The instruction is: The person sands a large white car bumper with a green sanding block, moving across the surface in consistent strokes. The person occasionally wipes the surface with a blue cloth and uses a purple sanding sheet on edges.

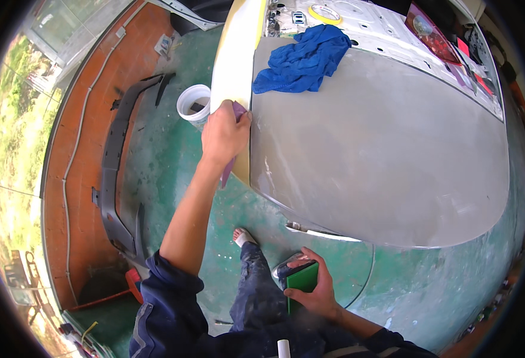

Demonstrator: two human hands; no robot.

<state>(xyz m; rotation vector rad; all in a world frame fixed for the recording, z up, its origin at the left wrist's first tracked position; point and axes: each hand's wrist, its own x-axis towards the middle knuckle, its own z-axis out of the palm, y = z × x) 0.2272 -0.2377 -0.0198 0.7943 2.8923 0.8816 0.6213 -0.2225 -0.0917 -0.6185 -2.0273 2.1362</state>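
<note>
My left hand (224, 132) is closed on a purple sheet (231, 169), at the cream-yellow edge (227, 68) of a car body. Just right of that hand lies a large grey panel (376, 149) with pale streaks near its left side. Low in the picture, my right hand (316, 289) grips a green flat block (300, 280) with a dark layer beside it, away from the panel. A crumpled blue cloth (301, 59) rests at the top left of the grey panel.
A white bucket (194, 95) stands left of the body. A dark bumper (114, 161) lies by the orange wall (74, 179). A yellow tape roll (325, 15) and red tail lamp (429, 39) sit behind the cloth. A hose (367, 280) crosses the green floor (167, 161) near my feet.
</note>
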